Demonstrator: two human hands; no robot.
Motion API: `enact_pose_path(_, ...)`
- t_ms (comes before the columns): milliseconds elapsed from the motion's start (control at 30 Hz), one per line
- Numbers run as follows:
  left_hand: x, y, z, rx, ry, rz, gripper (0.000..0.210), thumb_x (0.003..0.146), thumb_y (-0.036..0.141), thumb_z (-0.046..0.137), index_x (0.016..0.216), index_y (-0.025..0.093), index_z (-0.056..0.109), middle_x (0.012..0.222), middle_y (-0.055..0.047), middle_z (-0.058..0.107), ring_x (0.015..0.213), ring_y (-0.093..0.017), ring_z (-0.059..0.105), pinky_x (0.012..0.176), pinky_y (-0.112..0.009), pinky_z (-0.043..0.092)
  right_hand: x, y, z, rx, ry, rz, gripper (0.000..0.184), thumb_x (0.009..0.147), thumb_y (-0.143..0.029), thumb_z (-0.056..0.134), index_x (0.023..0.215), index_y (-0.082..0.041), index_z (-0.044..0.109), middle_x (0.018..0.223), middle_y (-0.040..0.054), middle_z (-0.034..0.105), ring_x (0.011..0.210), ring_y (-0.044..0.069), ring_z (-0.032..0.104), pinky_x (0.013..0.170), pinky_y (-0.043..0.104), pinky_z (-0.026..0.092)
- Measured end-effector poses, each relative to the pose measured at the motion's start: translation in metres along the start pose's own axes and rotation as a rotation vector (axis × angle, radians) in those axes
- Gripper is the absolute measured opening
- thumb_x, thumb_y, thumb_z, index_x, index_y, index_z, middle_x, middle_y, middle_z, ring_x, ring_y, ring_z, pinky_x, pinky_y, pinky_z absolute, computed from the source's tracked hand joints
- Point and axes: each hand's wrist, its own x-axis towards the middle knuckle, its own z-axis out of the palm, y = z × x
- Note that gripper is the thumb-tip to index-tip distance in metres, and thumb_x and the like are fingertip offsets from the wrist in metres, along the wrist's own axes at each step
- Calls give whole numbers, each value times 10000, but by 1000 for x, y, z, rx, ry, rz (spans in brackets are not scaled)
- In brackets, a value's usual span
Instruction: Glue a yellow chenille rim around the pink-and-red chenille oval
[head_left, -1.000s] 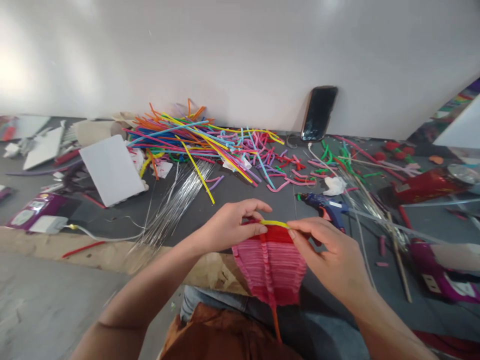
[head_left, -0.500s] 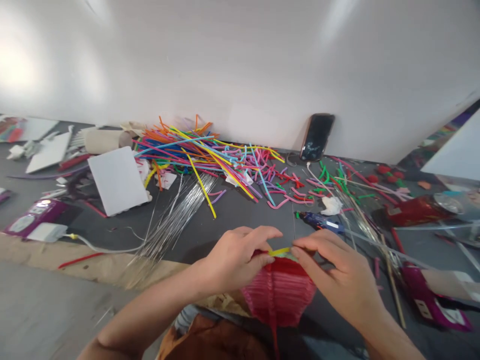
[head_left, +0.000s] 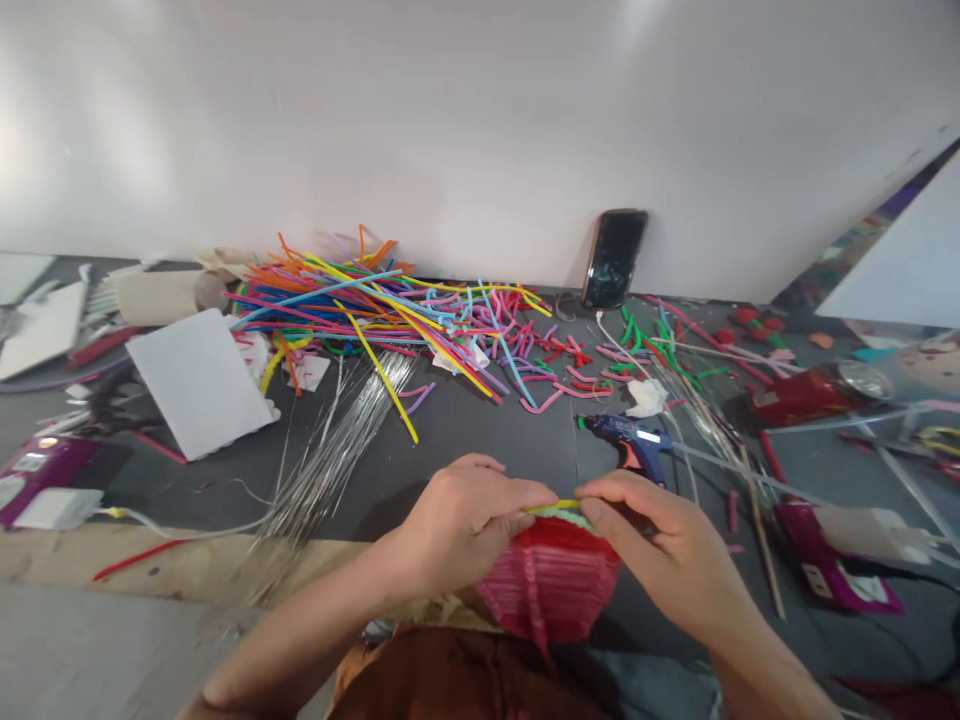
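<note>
Between our hands lies a short yellow pipe cleaner (head_left: 561,504), its long axis running nearly level from 9 to 3 o'clock. Taking it as the centre of our clock, with 12 pointing away from us, our left hand (head_left: 469,515) sits at 9 and our right hand (head_left: 660,530) at about 3 to 4. Both are closed to a pinch, thumb against forefinger, one at each end of the yellow length, so neither is nearer. What the left's other fingers do behind, we cannot tell.

Just below, at 6 o'clock, hangs a pink-and-red ribbed pipe-cleaner panel (head_left: 574,590), its upper edge close beneath the yellow piece and rimmed with a mint-green strip (head_left: 574,517). Whether yellow and green touch, we cannot make out. A raised strip runs down the panel's face towards 6.

Beyond is a dark grey tabletop (head_left: 480,445). The blue glue gun (head_left: 630,440) lies near, between 1 and 2 o'clock, closer to our right hand. The loose pipe-cleaner pile (head_left: 360,290) spreads at 10 to 11, and silver wires (head_left: 337,440) fan out towards 9. Past 12, a smartphone (head_left: 615,258) leans on the white wall (head_left: 450,120); a red can (head_left: 802,395) lies at 2.
</note>
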Motion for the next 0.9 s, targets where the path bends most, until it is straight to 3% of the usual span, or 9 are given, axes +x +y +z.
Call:
enact_pose_path(467, -6, -7, 2, -26, 74, 23, 209, 909, 145, 514, 983, 244, 683, 900, 20, 750, 772, -97, 679, 942, -288, 397, -13, -1, 5, -86, 132, -163, 130, 839, -189, 623, 942, -219, 695, 829, 16, 684, 747, 120, 661, 672, 212, 536)
enact_pose_path(900, -6, -10, -2, -30, 7, -30, 191, 907, 144, 530, 982, 246, 673, 895, 43, 741, 761, -85, 669, 959, -287, 381, -20, 2, 19, -154, 252, -252, 135, 838, -128, 607, 930, -196, 681, 820, 30, 688, 726, 122, 662, 669, 228, 551)
